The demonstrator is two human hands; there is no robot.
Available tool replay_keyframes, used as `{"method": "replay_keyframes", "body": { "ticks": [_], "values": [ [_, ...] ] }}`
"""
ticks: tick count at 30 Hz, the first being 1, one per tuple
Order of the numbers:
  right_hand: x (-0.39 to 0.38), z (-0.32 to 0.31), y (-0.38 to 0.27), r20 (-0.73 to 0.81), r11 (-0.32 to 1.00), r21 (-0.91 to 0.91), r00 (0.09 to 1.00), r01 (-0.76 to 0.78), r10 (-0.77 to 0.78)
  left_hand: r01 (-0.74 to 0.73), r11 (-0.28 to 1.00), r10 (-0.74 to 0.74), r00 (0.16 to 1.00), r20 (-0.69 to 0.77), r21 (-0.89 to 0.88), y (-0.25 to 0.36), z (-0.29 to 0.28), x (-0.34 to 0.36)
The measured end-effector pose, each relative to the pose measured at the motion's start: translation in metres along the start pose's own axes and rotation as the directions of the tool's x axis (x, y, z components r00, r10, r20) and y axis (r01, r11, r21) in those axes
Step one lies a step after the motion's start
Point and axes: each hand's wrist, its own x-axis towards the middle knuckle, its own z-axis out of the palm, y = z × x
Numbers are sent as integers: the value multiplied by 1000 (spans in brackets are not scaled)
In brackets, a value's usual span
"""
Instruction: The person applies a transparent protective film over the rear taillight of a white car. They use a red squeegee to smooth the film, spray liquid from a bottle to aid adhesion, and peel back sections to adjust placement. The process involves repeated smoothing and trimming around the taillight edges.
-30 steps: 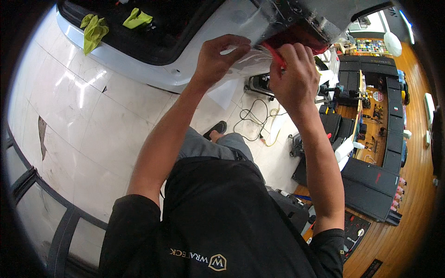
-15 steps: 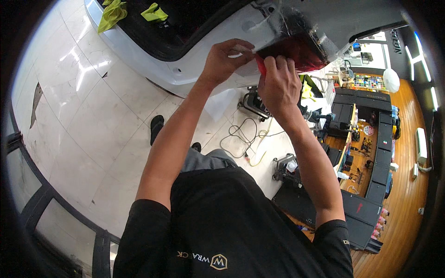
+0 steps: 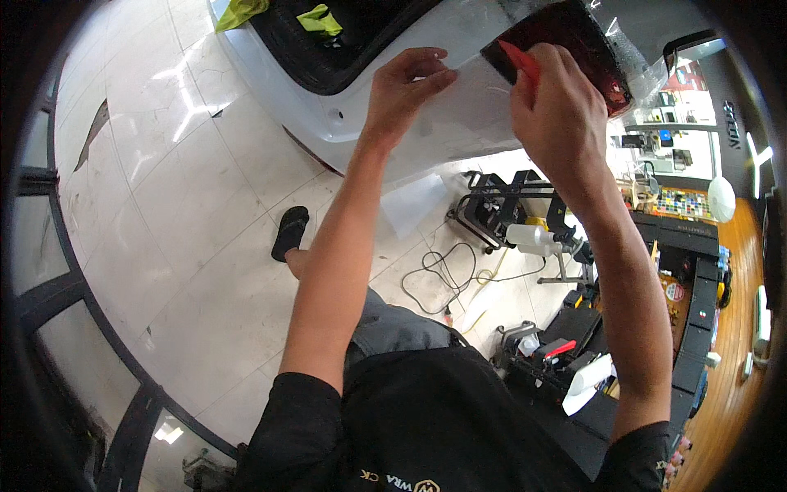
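My right hand is closed around a red, flat squeegee-like tool over the dark red tail light of a white car. Crinkled clear film shows around the light's right side. To the left, near the pale body panel, my left hand has its fingers curled toward the light; whatever they pinch, possibly clear film, I cannot make out. Two yellow-green cloths lie at the upper left, by the car's dark opening.
A wheeled black stand, looping cables, a white sheet and my foot are on the tiled floor. Black cases and tools fill the right; dark-framed panels line the left.
The view has shifted, with the car and floor appearing further right. My right hand has moved up and right, onto the tail light, with the red tool. My left hand remains left of it.
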Motion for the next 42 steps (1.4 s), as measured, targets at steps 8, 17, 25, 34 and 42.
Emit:
{"method": "replay_keyframes", "body": {
  "ticks": [8, 17, 25, 34, 42],
  "values": [
    [-3, 19, -8, 42, 997, 28, 996, -78, 76, -31, 999, 32, 999, -19, 44, -14, 9, 5],
    [-82, -7, 5, 138, 534, 628, 756, -566, 640, -211, 949, 231, 971, -58, 236, 6, 24, 16],
    [-141, 33, -53, 339, 163, 769, 611, -618, 716, -78, 936, 189, 934, -303, 343, 73, 72, 37],
    [-77, 31, -34, 313, 206, 744, 605, -635, 732, -132, 790, -45, 962, 271, 599, 30, -4, 48],
    [-37, -29, -98, 68, 469, 870, 979, -152, 190, 13, 878, -131, 968, 213, 478, 26, -21, 20]
  ]
}}
